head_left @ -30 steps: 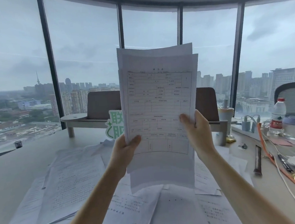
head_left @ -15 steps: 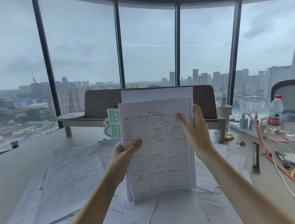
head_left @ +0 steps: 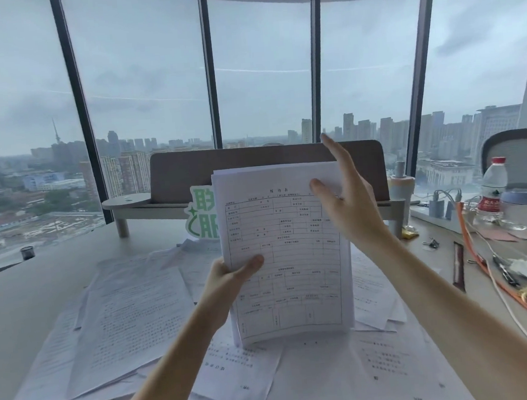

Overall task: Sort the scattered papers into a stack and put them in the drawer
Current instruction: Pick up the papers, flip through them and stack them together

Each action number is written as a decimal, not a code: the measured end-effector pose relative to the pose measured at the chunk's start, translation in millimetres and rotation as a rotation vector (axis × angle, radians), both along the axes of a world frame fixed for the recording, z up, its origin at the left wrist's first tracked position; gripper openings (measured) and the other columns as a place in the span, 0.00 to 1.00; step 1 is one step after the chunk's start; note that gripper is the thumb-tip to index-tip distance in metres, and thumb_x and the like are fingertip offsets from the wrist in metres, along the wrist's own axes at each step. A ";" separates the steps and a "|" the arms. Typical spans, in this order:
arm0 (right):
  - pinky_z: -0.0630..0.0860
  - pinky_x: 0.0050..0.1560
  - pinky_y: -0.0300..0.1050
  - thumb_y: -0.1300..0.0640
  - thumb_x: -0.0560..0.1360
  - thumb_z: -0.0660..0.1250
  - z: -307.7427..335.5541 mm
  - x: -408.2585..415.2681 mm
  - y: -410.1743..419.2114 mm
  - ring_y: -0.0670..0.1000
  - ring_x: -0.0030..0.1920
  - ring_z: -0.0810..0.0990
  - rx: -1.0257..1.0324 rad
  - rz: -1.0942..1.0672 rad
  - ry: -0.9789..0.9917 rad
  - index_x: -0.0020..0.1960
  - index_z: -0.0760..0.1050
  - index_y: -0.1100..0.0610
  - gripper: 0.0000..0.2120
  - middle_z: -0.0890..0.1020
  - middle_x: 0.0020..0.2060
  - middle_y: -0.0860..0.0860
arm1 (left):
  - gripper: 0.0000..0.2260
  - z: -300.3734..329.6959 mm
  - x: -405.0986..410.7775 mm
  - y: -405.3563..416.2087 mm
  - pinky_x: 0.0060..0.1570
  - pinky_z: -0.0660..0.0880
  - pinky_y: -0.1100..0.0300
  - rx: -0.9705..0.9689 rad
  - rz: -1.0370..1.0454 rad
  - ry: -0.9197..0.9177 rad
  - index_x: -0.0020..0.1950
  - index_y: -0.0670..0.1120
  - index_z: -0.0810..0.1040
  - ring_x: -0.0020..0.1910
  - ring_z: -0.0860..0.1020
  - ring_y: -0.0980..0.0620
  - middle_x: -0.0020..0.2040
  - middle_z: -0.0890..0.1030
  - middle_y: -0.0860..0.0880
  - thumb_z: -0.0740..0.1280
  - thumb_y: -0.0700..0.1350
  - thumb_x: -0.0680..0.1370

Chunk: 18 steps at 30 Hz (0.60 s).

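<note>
Partial progress. A thin sheaf of white printed forms (head_left: 286, 251) stood upright, its bottom edge resting on loose sheets on the pale grey desk (head_left: 15, 301). Left hand (head_left: 230, 275) was clamped on the sheaf's left edge, thumb on the front. Right hand (head_left: 347, 199) was spread open at the top right corner, gripping nothing. Many scattered white printed sheets (head_left: 130, 324) lay ungathered all around the sheaf. No drawer was in view; stacking was judged well short of done, stowing not begun.
</note>
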State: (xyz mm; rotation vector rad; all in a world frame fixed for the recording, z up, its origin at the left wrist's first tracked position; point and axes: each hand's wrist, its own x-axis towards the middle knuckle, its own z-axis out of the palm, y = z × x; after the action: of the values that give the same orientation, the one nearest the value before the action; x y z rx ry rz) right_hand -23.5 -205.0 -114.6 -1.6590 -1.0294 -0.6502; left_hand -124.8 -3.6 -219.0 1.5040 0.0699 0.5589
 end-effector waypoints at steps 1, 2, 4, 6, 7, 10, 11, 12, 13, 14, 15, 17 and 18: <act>0.69 0.68 0.53 0.54 0.81 0.65 -2.5 2.7 1.1 0.31 0.57 0.70 -0.014 -0.035 -0.030 0.75 0.65 0.41 0.25 0.68 0.68 0.28 | 0.16 -0.8 0.5 0.7 0.53 0.81 0.46 0.005 -0.007 0.001 0.60 0.40 0.82 0.52 0.84 0.42 0.53 0.86 0.42 0.73 0.42 0.74; 0.68 0.70 0.52 0.54 0.81 0.66 -5.6 5.3 1.9 0.28 0.62 0.67 -0.027 -0.064 -0.035 0.74 0.68 0.44 0.22 0.70 0.67 0.32 | 0.16 -2.1 0.8 1.2 0.53 0.81 0.46 0.010 -0.015 0.003 0.60 0.40 0.82 0.52 0.84 0.42 0.53 0.86 0.42 0.73 0.43 0.73; 0.63 0.70 0.41 0.55 0.80 0.67 -10.7 2.5 1.1 0.21 0.64 0.59 -0.037 -0.018 0.025 0.75 0.65 0.45 0.25 0.67 0.67 0.29 | 0.17 -6.5 1.1 0.9 0.53 0.81 0.46 0.008 -0.022 0.007 0.60 0.40 0.82 0.53 0.84 0.42 0.53 0.86 0.42 0.72 0.45 0.72; 0.62 0.66 0.27 0.59 0.80 0.68 -19.5 0.8 0.0 0.20 0.64 0.61 0.054 0.134 0.174 0.80 0.54 0.44 0.35 0.57 0.70 0.26 | 0.19 -12.6 1.2 0.4 0.54 0.81 0.45 0.001 -0.022 0.016 0.61 0.40 0.81 0.53 0.84 0.42 0.53 0.86 0.42 0.72 0.46 0.72; 0.64 0.66 0.27 0.59 0.79 0.69 -27.6 1.3 -0.7 0.24 0.65 0.65 0.125 0.203 0.279 0.80 0.49 0.43 0.39 0.57 0.72 0.29 | 0.20 -16.0 1.6 0.6 0.54 0.81 0.44 -0.002 -0.021 0.022 0.62 0.40 0.81 0.53 0.84 0.42 0.54 0.86 0.43 0.72 0.46 0.72; 0.71 0.70 0.48 0.58 0.78 0.71 -63.9 11.3 -2.3 0.44 0.68 0.73 0.242 0.229 0.530 0.76 0.55 0.42 0.35 0.71 0.71 0.47 | 0.17 -24.6 2.8 1.5 0.55 0.80 0.42 0.019 -0.014 0.052 0.62 0.41 0.81 0.53 0.84 0.43 0.54 0.86 0.43 0.71 0.45 0.75; 0.73 0.67 0.50 0.60 0.78 0.70 -76.5 13.9 -3.1 0.46 0.66 0.75 0.243 0.214 0.581 0.73 0.60 0.45 0.30 0.75 0.67 0.48 | 0.15 -26.8 3.2 1.8 0.56 0.80 0.42 0.038 -0.010 0.065 0.62 0.41 0.81 0.53 0.84 0.43 0.54 0.85 0.43 0.71 0.44 0.76; 0.75 0.64 0.49 0.62 0.78 0.69 -88.3 15.6 -3.7 0.47 0.63 0.76 0.228 0.199 0.628 0.70 0.63 0.47 0.26 0.77 0.64 0.48 | 0.14 -28.4 3.5 1.7 0.56 0.80 0.42 0.054 -0.005 0.073 0.61 0.41 0.81 0.53 0.84 0.43 0.54 0.86 0.43 0.70 0.43 0.78; 0.77 0.59 0.47 0.63 0.78 0.68 -98.3 15.4 -4.1 0.47 0.62 0.78 0.216 0.196 0.673 0.68 0.65 0.48 0.23 0.79 0.61 0.48 | 0.13 -29.1 3.9 1.7 0.56 0.80 0.42 0.065 0.001 0.078 0.61 0.40 0.81 0.53 0.84 0.43 0.54 0.86 0.43 0.69 0.43 0.78; 0.78 0.56 0.45 0.63 0.78 0.68 -106.1 16.2 -4.1 0.48 0.61 0.79 0.195 0.188 0.714 0.65 0.67 0.48 0.20 0.80 0.60 0.47 | 0.12 -29.3 4.6 1.7 0.55 0.80 0.42 0.068 0.008 0.079 0.61 0.40 0.81 0.53 0.84 0.43 0.53 0.86 0.43 0.69 0.43 0.78; 0.78 0.54 0.46 0.61 0.78 0.68 -112.0 17.4 -3.3 0.49 0.60 0.80 0.167 0.180 0.746 0.63 0.69 0.48 0.18 0.81 0.58 0.46 | 0.12 -28.4 5.4 1.2 0.55 0.80 0.41 0.064 0.022 0.080 0.60 0.40 0.82 0.52 0.84 0.43 0.53 0.86 0.43 0.69 0.43 0.78; 0.80 0.58 0.52 0.58 0.78 0.68 -114.9 18.5 -0.7 0.49 0.59 0.81 0.106 0.162 0.773 0.62 0.72 0.47 0.15 0.82 0.57 0.44 | 0.12 -23.0 7.3 -0.5 0.53 0.81 0.42 0.051 0.077 0.075 0.58 0.40 0.83 0.51 0.85 0.43 0.51 0.86 0.43 0.70 0.44 0.78; 0.80 0.59 0.54 0.58 0.78 0.68 -113.3 19.3 1.1 0.48 0.58 0.81 0.092 0.142 0.771 0.62 0.72 0.47 0.14 0.82 0.57 0.43 | 0.11 -19.9 8.6 -1.1 0.51 0.82 0.45 0.057 0.116 0.063 0.56 0.41 0.83 0.50 0.85 0.44 0.49 0.87 0.44 0.71 0.45 0.77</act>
State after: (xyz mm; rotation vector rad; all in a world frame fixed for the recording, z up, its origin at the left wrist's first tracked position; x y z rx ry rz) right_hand -4.3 -203.9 -227.9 -1.5372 -0.5324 0.0586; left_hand -116.2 -4.7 -239.0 1.5797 0.1922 0.6109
